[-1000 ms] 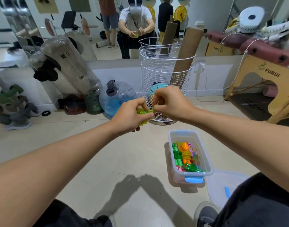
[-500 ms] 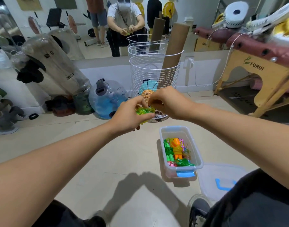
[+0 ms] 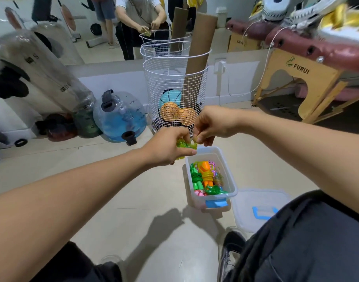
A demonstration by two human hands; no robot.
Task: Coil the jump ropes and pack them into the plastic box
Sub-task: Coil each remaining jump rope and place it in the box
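Because the coil has to be finished before it goes in, both hands work at centre frame, held in the air just above and to the left of the plastic box (image 3: 231,181), which sits on the floor right of centre. The left hand (image 3: 166,148) grips the yellow-green jump rope (image 3: 184,144) as a bunched bundle, fingers curled round it, thumb along the lower edge; part of the bundle shows below the palm. The right hand (image 3: 212,124) meets it from the right, fingertips drawn together and pinching the bundle's right end. Judgement: this is a tuck or last wrap to secure the coil, though the strand itself is too small to make out.

The box stands open, its lid (image 3: 262,208) flat on the floor just to its right, likely set aside to keep the opening free. Inside lie coiled ropes already packed: green, orange, pink, some multicoloured. A white wire basket (image 3: 174,78) stands behind the hands, upper centre.

Step in hand: finishing a coil; packing of this rope not yet done
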